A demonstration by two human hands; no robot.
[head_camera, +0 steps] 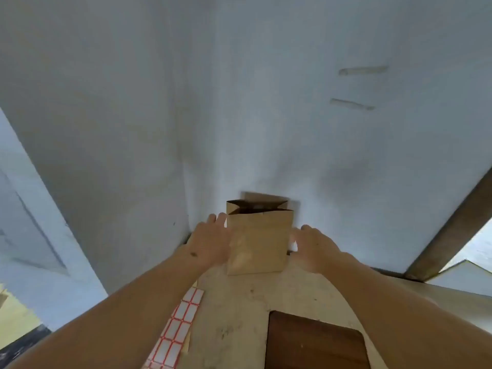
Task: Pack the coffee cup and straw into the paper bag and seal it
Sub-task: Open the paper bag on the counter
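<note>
A brown paper bag [257,241] stands upright on the table against the wall, its mouth open at the top. My left hand [207,241] rests against the bag's left side with the fingers spread. On the bag's right side, my right hand [314,243] is close to it, fingers apart, and whether it touches is unclear. Neither hand clearly grips the bag. No coffee cup or straw is visible; the bag's inside is dark and hidden.
A sheet of white stickers with red borders [178,326] lies on the table under my left forearm. A dark wooden board [314,342] sits at the near edge. The pale wall [239,102] rises just behind the bag. A dark beam [450,227] slants at right.
</note>
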